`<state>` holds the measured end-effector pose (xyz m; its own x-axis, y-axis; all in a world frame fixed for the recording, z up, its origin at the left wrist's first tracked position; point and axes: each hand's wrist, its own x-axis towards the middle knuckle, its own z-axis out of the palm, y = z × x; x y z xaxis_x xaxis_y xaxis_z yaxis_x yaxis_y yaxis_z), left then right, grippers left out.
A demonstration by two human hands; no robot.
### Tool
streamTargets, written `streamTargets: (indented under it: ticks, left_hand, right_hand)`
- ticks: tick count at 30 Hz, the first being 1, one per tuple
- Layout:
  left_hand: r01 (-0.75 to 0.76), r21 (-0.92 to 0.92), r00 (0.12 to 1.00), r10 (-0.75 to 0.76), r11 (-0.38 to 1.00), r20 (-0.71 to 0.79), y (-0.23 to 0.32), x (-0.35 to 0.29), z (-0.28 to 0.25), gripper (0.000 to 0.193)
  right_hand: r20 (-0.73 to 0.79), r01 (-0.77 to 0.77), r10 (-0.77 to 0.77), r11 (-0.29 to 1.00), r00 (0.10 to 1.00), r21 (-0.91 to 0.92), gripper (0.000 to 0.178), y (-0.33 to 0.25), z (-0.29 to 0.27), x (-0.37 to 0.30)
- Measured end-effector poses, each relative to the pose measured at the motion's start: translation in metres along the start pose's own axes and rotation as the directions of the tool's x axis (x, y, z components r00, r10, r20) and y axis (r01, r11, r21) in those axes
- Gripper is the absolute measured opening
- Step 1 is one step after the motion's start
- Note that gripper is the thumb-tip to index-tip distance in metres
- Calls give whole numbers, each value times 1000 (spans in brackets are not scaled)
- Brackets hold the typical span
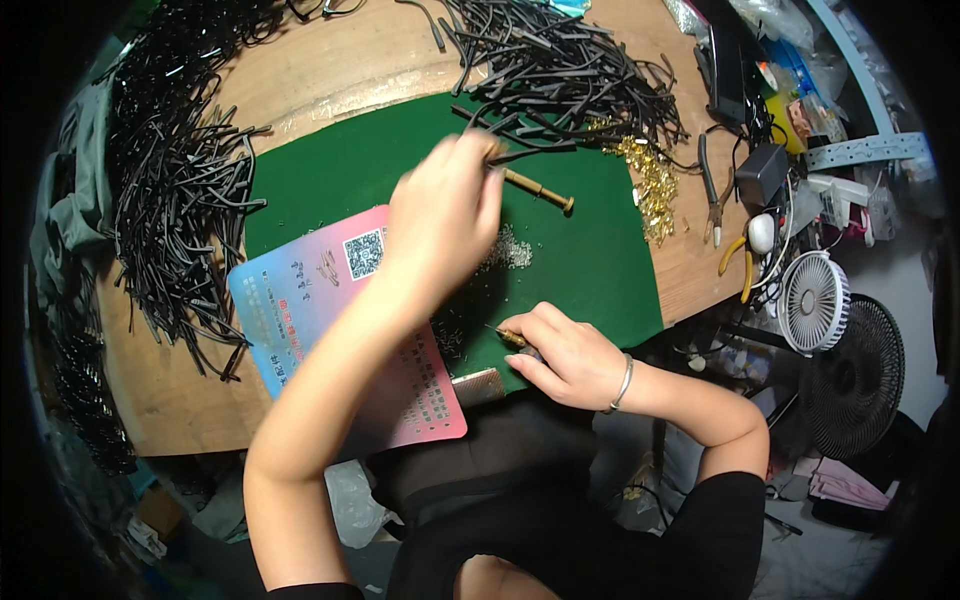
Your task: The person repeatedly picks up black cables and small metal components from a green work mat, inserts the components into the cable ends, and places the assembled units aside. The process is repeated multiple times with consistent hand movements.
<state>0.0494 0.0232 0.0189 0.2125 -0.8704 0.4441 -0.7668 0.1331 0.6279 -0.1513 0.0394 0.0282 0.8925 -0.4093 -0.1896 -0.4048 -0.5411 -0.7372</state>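
My left hand (445, 215) reaches over the green mat (590, 240), fingers closed at the end of a black eyeglass temple (545, 151) beside the far pile. The fingertips are slightly blurred. Just right of them lies a brass rod-shaped tool (540, 190). Near the front edge, my right hand (565, 355) is closed around a small brass screwdriver (510, 337), its thin tip pointing left. Tiny silvery screws (512, 248) form a heap between the hands. A pink and blue printed card (330, 260) lies partly under my left forearm.
Black temples (570, 70) pile up at the back, with another heap (180, 220) at the left. Small gold parts (650, 190) lie at the mat's right edge. Beyond are pliers (713, 190), yellow-handled pliers (735, 268) and a white fan (813, 302). A small metal block (478, 387) sits at the front.
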Motion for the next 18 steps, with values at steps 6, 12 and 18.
streamTargets:
  ticks: [6,12,18]
  left_hand:
    - [129,348,983,-166,929,78,-38,42,50,18]
    - [55,42,994,-51,998,-99,0,30,-26,11]
    - [286,-349,952,-225,892,207,49,-50,-74,18]
  right_hand:
    - [28,-22,20,997,999,79,28,9,-2,-3]
    - [51,-7,-4,979,999,206,25,24,-20,-3]
    - [-532,-413,125,782,837,-467,23,68,-98,-4]
